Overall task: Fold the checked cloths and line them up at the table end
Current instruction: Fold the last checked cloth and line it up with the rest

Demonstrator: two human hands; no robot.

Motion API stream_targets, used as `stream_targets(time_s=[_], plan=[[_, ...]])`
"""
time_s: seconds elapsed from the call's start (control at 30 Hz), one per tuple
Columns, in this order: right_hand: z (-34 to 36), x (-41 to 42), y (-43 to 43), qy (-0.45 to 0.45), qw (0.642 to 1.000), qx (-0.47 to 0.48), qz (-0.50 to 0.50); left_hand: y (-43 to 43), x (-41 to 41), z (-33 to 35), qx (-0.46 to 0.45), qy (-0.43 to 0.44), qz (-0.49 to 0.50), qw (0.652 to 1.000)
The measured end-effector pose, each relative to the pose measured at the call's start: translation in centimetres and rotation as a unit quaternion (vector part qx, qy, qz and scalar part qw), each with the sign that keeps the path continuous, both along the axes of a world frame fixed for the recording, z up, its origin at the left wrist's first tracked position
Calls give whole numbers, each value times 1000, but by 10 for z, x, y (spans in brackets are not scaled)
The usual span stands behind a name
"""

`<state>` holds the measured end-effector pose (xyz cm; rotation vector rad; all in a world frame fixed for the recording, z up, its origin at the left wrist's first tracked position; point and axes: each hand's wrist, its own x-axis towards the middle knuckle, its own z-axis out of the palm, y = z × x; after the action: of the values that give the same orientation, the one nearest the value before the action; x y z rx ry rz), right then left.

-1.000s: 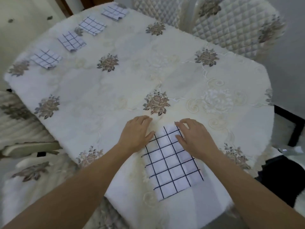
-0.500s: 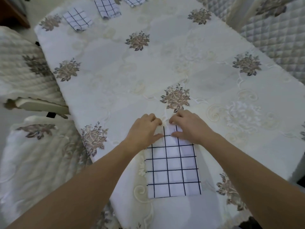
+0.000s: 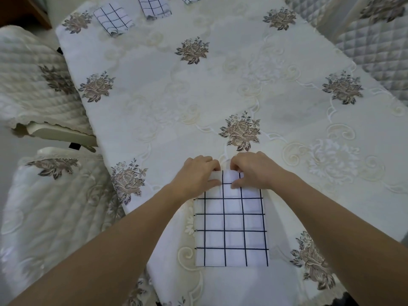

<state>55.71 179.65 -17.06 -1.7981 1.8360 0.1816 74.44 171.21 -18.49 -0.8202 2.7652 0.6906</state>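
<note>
Thin, matt woven fabric in the checked cloth (image 3: 234,224), smooth and flat; faintly shiny embroidered fabric in the tablecloth (image 3: 154,89); padded, quilted, matt fabric on the chair covers (image 3: 379,51).

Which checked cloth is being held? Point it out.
The large checked cloth nearest you, pinched by left hand and right hand; the folded cloths lie untouched.

One wide-angle camera, worn on the person's head, looks forward and steeply down along the tabletop (image 3: 154,107) from close above its near end. The left grip (image 3: 196,175) and right grip (image 3: 254,171) sit low in the centre on a checked cloth (image 3: 231,228); folded cloths (image 3: 112,18) at the far end run off the top edge, chairs (image 3: 39,85) flanking both sides.
</note>
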Motion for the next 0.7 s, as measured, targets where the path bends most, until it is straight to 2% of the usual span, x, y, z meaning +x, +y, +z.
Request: stream_targets(time_s=[0.13, 0.33, 0.43, 0.7], plan=[[-1, 1, -1, -18, 999, 26, 22, -2, -1, 1, 0, -12, -17, 1000], [8, -7, -3, -76, 996, 38, -29, -11, -10, 7, 51, -36, -25, 998], [13, -13, -7, -67, 996, 29, -56, -20, -20, 13, 64, -49, -24, 996], [50, -22, -17, -35, 998, -20, -54, -33, -25, 48, 60, -2, 36, 998]])
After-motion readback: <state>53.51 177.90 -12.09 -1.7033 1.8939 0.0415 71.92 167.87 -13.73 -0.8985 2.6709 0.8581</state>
